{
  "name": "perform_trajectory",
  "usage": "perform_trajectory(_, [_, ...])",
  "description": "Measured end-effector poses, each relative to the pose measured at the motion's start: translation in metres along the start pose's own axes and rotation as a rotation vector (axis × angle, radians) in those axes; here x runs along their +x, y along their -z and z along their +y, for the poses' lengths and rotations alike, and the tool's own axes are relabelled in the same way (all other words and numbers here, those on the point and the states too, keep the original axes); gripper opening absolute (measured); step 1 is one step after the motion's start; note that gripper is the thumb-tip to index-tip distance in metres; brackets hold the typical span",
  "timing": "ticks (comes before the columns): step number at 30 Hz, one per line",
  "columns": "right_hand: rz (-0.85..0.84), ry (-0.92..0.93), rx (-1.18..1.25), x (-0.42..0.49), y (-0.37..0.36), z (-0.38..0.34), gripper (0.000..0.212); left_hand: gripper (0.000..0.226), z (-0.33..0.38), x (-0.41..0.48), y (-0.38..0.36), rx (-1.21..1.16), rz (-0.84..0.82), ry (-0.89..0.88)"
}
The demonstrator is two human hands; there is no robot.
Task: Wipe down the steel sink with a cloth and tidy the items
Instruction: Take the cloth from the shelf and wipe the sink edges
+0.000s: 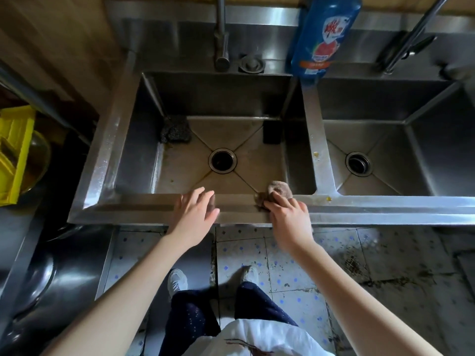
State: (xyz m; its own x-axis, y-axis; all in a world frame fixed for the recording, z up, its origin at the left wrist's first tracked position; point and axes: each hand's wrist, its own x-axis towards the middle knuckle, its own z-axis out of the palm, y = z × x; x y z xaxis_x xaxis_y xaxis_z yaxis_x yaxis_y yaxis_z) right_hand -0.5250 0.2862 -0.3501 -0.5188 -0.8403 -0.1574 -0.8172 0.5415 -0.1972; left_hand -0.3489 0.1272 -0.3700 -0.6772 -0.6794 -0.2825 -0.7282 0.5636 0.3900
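A steel double sink (144,209) fills the view, with a left basin and a right basin. On its front rim lies a crumpled brownish cloth (279,189), and my right hand (289,217) grips it with curled fingers. My left hand (196,214) hovers or rests over the front rim further left, fingers spread and holding nothing. In the left basin a dark scouring pad (176,129) lies in the back left corner and a black block-shaped sponge (272,131) stands in the back right corner.
A blue detergent bottle (322,34) stands on the back ledge between the basins. One tap (221,34) rises behind the left basin, another tap (413,34) at the right. A drain plug (252,63) lies on the ledge. A yellow crate (14,152) sits at the left.
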Motion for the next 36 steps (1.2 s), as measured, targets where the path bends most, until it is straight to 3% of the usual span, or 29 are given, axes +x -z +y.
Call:
perform_trajectory(4, [-0.059, 0.178, -0.046, 0.006, -0.006, -0.025, 0.048, 0.048, 0.012, -0.004, -0.006, -0.036, 0.015, 0.055])
perform_trajectory(8, [-0.072, 0.219, -0.047, 0.007, -0.005, -0.011, 0.048, 0.049, 0.023, -0.005, -0.011, -0.055, -0.019, 0.063])
perform_trajectory(18, [-0.024, -0.061, -0.058, -0.011, 0.022, 0.089, 0.036, 0.053, 0.057, 0.01, -0.02, 0.065, -0.043, -0.073])
perform_trajectory(23, [-0.013, -0.095, 0.0, -0.014, 0.02, 0.092, 0.039, 0.052, 0.063, 0.014, -0.022, 0.05, -0.042, -0.133])
perform_trajectory(31, [0.029, 0.141, 0.081, -0.004, 0.012, 0.054, 0.037, 0.05, 0.063, 0.022, -0.022, 0.042, -0.033, -0.156])
perform_trajectory(36, [0.068, 0.277, 0.046, -0.002, 0.015, 0.071, 0.046, 0.05, 0.078, 0.027, -0.03, 0.063, -0.033, -0.116])
